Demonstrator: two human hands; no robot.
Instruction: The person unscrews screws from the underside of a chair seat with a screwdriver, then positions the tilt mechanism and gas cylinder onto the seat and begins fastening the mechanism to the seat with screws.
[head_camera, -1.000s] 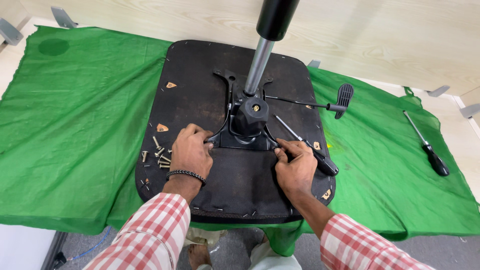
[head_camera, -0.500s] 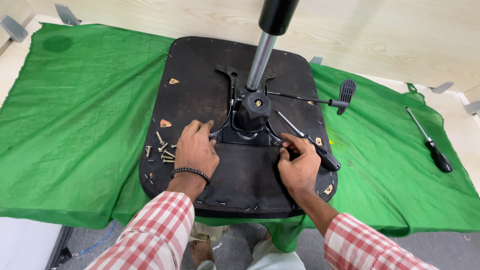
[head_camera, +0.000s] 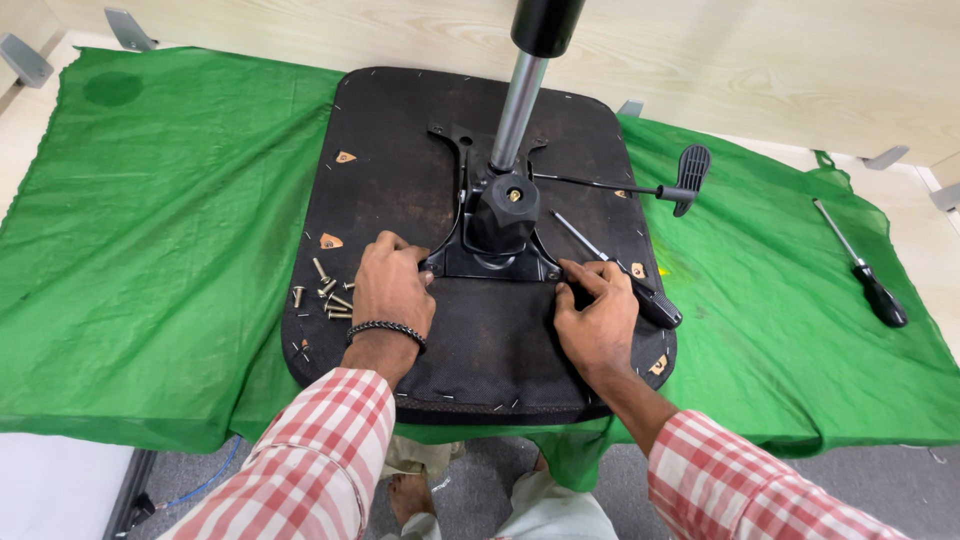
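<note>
Head view: upturned seat base (head_camera: 400, 190) lies on a green cloth (head_camera: 150, 250) covering the desk, near the front edge. Black mechanism plate (head_camera: 495, 255) sits at the middle of the seat base, with a metal column (head_camera: 518, 110) rising from its hub (head_camera: 503, 212) toward the far edge.

Left hand (head_camera: 392, 290): fingers curled, tips touching the front-left corner of the plate; holds nothing that I can make out. Black bead bracelet (head_camera: 385, 330) on the wrist.

Right hand (head_camera: 598, 318): fingers bent, tips pressed at the front-right corner of the plate; no tool in the grasp.

Screwdriver (head_camera: 620, 275) lies on the seat base just beside the right hand, handle toward the seat's right edge, shaft pointing at the hub. Whether the hand touches it, cannot tell.

Loose screws (head_camera: 328, 297) lie in a cluster at the seat's left edge, just beside the left hand.

Lever (head_camera: 640, 185) runs from the hub out past the seat's right edge, paddle over the cloth.

Second screwdriver (head_camera: 865, 270) rests on the cloth near the desk's right edge, well apart from both hands.
</note>
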